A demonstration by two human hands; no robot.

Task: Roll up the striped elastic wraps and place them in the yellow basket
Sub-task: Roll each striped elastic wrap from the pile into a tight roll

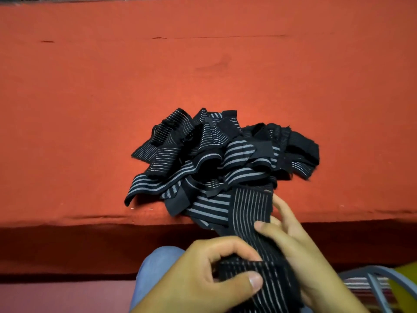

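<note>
A tangled pile of black elastic wraps with grey stripes point(216, 154) lies on the red cloth surface point(203, 75) near its front edge. One thin-striped wrap point(251, 211) runs from the pile down over the edge to my hands. My left hand point(203, 274) pinches its rolled near end between thumb and fingers. My right hand point(293, 245) holds the strip from the right side, thumb on top and fingers behind it. A sliver of the yellow basket point(404, 279) shows at the bottom right corner.
A grey-blue curved frame point(372, 281) with striped fabric under it stands beside the basket at the lower right. My knee in blue jeans point(155, 263) is below the front edge. The red surface stretches wide left, right and behind the pile.
</note>
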